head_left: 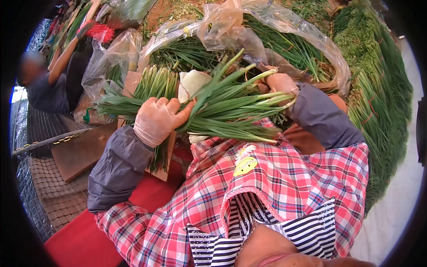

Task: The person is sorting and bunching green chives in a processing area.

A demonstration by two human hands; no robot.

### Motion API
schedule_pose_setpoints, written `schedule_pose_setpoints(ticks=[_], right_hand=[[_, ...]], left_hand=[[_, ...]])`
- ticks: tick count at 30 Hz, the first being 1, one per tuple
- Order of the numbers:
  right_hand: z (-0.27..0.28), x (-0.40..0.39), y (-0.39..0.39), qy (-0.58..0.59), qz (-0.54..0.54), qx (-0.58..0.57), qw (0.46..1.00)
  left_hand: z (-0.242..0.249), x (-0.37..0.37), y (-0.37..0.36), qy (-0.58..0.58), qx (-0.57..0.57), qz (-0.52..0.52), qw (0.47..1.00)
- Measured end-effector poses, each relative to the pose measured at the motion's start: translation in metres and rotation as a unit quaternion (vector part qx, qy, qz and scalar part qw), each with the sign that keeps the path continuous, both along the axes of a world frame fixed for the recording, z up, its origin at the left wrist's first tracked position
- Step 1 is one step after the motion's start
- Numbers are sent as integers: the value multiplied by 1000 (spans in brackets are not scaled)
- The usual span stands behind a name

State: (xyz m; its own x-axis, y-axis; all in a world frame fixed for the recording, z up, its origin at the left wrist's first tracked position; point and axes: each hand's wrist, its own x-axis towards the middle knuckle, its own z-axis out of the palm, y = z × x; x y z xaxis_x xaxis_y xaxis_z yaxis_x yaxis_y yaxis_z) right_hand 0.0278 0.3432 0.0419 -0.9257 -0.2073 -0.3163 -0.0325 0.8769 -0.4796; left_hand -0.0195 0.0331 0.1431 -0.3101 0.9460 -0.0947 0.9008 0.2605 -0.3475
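My left hand (155, 120), in a thin pale glove, is wrapped round a loose bunch of garlic chives (231, 109) near its leafy end. Long green leaves fan out on both sides of that fist. My right hand (280, 84), also gloved, has its fingers curled at the pale stem ends on the right; part of its grip is hidden by stems. Beneath the bunch stands a bundle of upright chives (158, 82) against a wooden board (130, 84). A white pad or cloth (193, 83) sits just behind the held leaves.
Clear plastic sheeting (231, 26) surrounds heaps of chives (284, 44) ahead. A long stack of banded bundles (378, 102) lines the right. At left are a brown board (82, 149), a metal bar (53, 141), netting (58, 187) and another person (49, 91) with an arm raised near red strands (100, 32).
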Motion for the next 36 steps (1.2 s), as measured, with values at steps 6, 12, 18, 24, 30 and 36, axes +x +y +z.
schedule_pose_setpoints(ticks=[6,12,18,24,30,36], right_hand=[[-33,-19,16,-62,-112,-206,970],[-21,-24,20,-160,-152,-463,858],[-49,-17,-14,-131,-56,-95,985],[-76,-29,-30,-64,-276,-529,800],[-102,-51,-25,-128,-217,-370,894],[-95,-48,-53,-17,13,-140,990]], left_hand=[[-4,-5,23,43,-78,-14,996],[-7,-8,31,47,-94,12,994],[-20,-14,25,10,-94,24,995],[-27,-2,21,-1,-96,36,995],[-34,10,21,-23,-98,41,994],[-48,20,10,-51,-92,56,993]])
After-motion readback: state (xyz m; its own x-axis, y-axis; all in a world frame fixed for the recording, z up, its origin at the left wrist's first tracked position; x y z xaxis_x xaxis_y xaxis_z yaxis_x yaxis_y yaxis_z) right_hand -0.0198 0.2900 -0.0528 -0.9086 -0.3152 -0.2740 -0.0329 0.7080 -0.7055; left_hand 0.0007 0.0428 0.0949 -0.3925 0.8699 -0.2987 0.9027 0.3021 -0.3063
